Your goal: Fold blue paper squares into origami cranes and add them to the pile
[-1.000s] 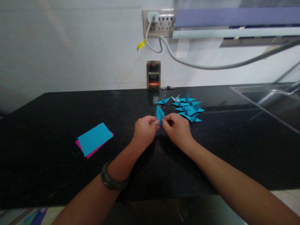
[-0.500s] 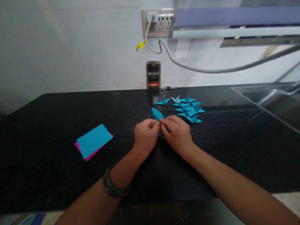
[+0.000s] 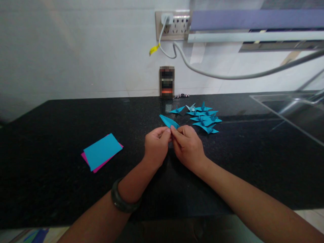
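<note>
Where pinched, folded paper [image 3: 168, 121] hidden.

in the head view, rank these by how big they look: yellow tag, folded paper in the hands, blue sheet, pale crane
1. Blue sheet
2. Folded paper, judged by its visible part
3. Yellow tag and pale crane: too alike to rank
</note>
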Demonstrator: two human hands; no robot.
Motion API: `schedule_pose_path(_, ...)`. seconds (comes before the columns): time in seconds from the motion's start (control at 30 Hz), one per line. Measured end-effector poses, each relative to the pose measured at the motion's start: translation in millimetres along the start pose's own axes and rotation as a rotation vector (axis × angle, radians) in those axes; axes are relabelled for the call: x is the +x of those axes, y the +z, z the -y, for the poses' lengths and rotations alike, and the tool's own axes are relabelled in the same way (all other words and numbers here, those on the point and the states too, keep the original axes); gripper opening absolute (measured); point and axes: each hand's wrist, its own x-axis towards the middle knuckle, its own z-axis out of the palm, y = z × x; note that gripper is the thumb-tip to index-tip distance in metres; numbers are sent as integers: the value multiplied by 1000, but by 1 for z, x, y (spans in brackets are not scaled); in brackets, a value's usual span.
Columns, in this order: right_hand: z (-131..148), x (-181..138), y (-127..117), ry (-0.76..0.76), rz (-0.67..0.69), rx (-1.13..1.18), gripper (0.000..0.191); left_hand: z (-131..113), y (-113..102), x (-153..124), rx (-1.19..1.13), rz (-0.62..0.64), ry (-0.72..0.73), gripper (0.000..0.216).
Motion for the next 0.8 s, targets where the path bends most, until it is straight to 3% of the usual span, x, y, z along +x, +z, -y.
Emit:
schedule_pose_path(0.2, 0, -3, 0, -44, 71, 123, 31, -5, -2, 2, -154, -23, -53, 21)
schedule_pose_path(0.4, -6, -3, -6, -106, -135, 367, 24, -4, -5, 6, -208, 67, -43, 18)
schedule_pose_path(0.57, -8, -1, -13, -4, -241, 294, 6, -6, -5, 3, -213, 149, -58, 16)
schedule_pose_path(0.8, -7, 0, -11, -81, -231, 250, 5, -5, -3, 0, -343, 168, -99, 12)
